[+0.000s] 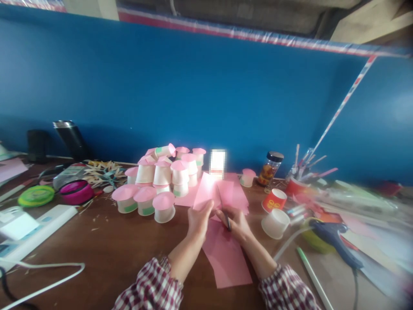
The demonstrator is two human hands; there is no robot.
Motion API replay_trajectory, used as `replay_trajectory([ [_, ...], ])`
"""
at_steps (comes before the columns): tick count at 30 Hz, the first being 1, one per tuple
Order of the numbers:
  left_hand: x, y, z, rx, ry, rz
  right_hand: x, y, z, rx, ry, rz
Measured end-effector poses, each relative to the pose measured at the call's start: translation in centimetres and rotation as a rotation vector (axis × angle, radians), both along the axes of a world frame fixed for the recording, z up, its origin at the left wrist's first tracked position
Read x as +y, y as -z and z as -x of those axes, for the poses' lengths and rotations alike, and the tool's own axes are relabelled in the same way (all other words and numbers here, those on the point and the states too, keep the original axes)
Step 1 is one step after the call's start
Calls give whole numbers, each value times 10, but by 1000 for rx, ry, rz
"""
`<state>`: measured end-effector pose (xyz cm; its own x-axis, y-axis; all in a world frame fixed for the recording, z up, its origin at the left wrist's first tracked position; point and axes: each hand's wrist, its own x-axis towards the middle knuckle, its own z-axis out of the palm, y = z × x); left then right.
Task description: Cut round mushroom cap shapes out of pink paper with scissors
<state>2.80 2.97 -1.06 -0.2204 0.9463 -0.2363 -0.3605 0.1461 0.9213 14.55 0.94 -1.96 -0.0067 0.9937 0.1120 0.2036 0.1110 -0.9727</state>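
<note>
The left hand (199, 218) is pinching pink paper (204, 193) (presumably steadying it for the blades), while the right hand (238, 221) is gripping scissors (229, 224).

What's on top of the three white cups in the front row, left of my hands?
Each white cup carries a pink paper cap that overhangs its sides. The caps cover the cups' upper ends, and the insides can't be seen either.
</note>
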Motion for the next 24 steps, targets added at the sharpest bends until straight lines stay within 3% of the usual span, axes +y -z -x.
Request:
replay_trajectory([
  [15,10,20,3,-42,54,-33,-1,-1,1,-4,15,7],
  [24,10,22,3,-59,67,-57,-2,-3,1,-4,18,3],
])
